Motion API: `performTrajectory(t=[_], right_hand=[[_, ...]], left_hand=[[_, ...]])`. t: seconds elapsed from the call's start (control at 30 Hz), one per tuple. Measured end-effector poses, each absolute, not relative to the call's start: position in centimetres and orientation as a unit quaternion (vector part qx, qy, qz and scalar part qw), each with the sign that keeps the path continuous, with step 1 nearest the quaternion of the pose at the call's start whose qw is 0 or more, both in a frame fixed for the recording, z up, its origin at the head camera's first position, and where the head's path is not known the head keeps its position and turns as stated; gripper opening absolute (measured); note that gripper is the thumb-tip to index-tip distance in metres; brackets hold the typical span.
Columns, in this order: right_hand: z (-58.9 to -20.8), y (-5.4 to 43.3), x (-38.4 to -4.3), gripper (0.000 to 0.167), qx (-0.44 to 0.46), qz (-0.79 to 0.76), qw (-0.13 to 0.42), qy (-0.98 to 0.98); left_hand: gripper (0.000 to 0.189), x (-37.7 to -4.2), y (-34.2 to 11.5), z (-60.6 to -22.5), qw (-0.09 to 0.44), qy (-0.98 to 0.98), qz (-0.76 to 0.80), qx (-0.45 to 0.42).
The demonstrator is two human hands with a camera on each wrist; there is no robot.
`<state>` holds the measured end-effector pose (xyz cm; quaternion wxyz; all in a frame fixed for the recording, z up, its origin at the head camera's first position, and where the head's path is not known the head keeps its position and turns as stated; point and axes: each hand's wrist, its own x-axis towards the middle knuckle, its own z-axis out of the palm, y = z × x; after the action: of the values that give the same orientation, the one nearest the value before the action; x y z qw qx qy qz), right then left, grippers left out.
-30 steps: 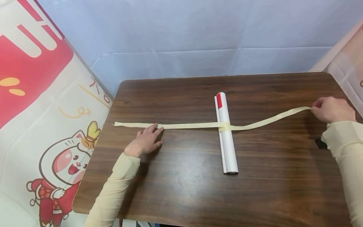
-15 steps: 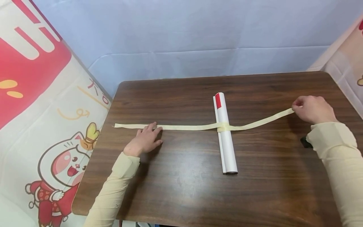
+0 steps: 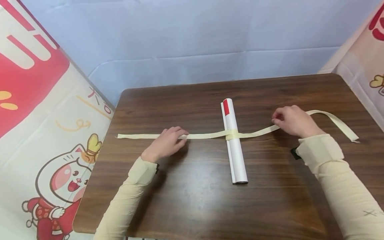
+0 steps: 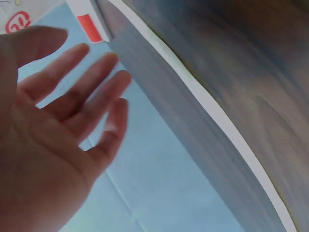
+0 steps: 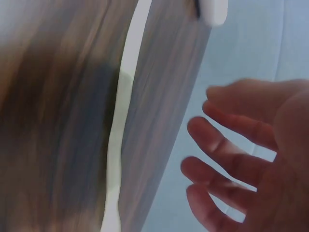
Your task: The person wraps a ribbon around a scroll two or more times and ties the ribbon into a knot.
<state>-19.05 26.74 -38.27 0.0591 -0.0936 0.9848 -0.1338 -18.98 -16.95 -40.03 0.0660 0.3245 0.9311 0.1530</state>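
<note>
A white paper roll [image 3: 237, 156] with a red patch lies on the wooden table. A cream ribbon [image 3: 204, 136] wraps its middle, and a tail stretches out to each side. Over the left tail hovers my left hand [image 3: 165, 144], fingers relaxed and holding nothing. My right hand [image 3: 296, 122] is above the right tail, its fingers loosely bent. The right wrist view shows nothing between those fingers, with the ribbon [image 5: 120, 104] apart from them. That tail's far end curves down onto the table at the right. In the left wrist view, the roll [image 4: 90, 21] shows beyond the fingertips.
The brown table [image 3: 192, 206] has rounded corners. A pale blue cloth [image 3: 180, 36] hangs behind its far edge. Printed cartoon panels [image 3: 69, 160] stand at the left and right sides. A dark wrist device [image 3: 295, 153] sits under the right sleeve.
My right hand has let go of the ribbon's right end and moved left towards the roll; that end now lies on the table. My left hand has lifted slightly and shifted right.
</note>
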Motion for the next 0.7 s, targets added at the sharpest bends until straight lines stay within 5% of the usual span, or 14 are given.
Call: performTrajectory(t=[0.23, 0.7], right_hand=[[-38.9, 22.7, -17.7, 0.023, -0.154, -0.133, 0.088, 0.975], [-39.9, 19.8, -17.1, 0.023, -0.174, -0.102, 0.082, 0.976]], left_hand=[[0.024, -20.5, -12.9, -40.0, 0.033, 0.91, 0.239, 0.338], [0.021, -21.7, -6.9, -40.8, 0.144, 0.862, 0.451, 0.183]])
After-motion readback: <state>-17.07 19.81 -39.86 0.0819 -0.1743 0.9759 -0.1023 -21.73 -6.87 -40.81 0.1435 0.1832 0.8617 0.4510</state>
